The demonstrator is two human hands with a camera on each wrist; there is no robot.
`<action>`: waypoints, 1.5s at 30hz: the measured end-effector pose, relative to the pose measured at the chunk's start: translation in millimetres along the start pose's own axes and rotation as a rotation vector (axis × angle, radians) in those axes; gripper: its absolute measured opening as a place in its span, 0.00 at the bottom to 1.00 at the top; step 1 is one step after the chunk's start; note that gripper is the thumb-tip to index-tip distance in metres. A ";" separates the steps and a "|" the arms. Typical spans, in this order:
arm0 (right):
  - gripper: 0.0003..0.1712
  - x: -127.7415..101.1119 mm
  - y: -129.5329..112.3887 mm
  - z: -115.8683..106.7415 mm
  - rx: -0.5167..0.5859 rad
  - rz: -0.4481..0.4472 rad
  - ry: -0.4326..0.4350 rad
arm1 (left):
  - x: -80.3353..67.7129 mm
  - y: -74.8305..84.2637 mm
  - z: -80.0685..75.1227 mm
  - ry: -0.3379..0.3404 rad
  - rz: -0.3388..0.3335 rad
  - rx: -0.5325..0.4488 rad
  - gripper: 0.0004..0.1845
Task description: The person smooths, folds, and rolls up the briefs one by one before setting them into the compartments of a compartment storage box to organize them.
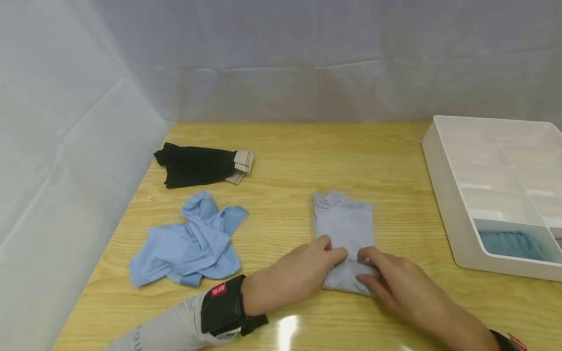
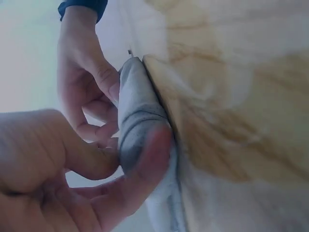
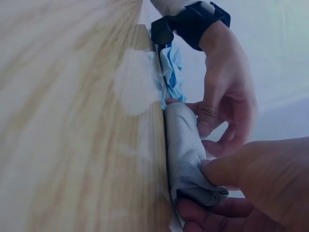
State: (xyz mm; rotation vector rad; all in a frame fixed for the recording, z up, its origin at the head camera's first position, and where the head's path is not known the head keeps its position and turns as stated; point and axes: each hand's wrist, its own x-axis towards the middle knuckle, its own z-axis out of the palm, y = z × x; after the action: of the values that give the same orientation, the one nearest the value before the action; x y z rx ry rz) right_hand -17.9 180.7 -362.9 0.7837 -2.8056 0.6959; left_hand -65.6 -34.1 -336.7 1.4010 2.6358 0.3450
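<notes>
We see a pale grey-lilac garment (image 1: pixel 344 229) lying folded into a narrow strip near the middle of the wooden desk (image 1: pixel 386 156), its long side running away from us. Both hands meet at its near end. Our left hand (image 1: pixel 303 270) comes in from the left, with thumb and fingers curled round the rolled near edge of the cloth; the left wrist view shows the fabric bunched over a fingertip and held against the thumb. Our right hand (image 1: pixel 391 280) comes in from the right and grips the same edge, just beside the left hand, so that the fingertips of the two hands almost touch on top of the fold. In the right wrist view the right thumb presses the cloth roll from above with fingers tucked under it. The far part of the garment lies flat on the desk beyond the hands.

To the left of the garment, apart from it, a light blue garment (image 1: pixel 189 241) lies crumpled. Behind that, a black garment with a beige band (image 1: pixel 199 166) lies near the left wall. At the right edge of the desk stands a white divided tray (image 1: pixel 443 170), and a teal folded item (image 1: pixel 511 243) sits in one of its near compartments.
</notes>
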 end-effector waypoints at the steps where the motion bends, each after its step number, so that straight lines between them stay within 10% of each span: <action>1: 0.15 -0.1 0.1 0.3 -0.004 -0.001 0.010 | -0.2 1.6 -0.5 -0.007 -0.010 0.043 0.14; 7: 0.03 0.7 3.4 2.0 -0.075 -0.102 0.126 | -8.2 15.5 -1.1 0.046 0.024 0.354 0.12; 10: 0.21 1.0 4.0 2.3 -0.100 -0.170 0.167 | -12.6 20.8 1.3 0.075 0.063 0.450 0.13; 24: 0.28 -0.9 -2.1 0.2 -0.187 -0.310 0.111 | -13.3 21.5 8.5 0.158 0.062 0.576 0.11; 33: 0.20 -1.0 -1.9 1.7 -0.125 -0.309 0.108 | -10.0 15.2 2.2 0.080 0.050 0.419 0.12; 40: 0.04 -0.1 0.5 0.8 -0.012 -0.174 0.036 | -3.9 3.1 -0.1 0.060 0.035 0.113 0.12; 45: 0.10 -0.5 2.7 2.3 -0.058 -0.052 0.089 | 1.6 -6.2 -0.7 0.041 -0.033 -0.110 0.18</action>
State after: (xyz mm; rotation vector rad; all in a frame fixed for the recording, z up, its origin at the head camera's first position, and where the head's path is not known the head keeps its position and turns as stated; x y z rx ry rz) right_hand -19.0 181.9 -366.1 0.7928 -2.7028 0.6225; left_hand -71.6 -36.2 -337.7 1.3293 2.6250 0.5114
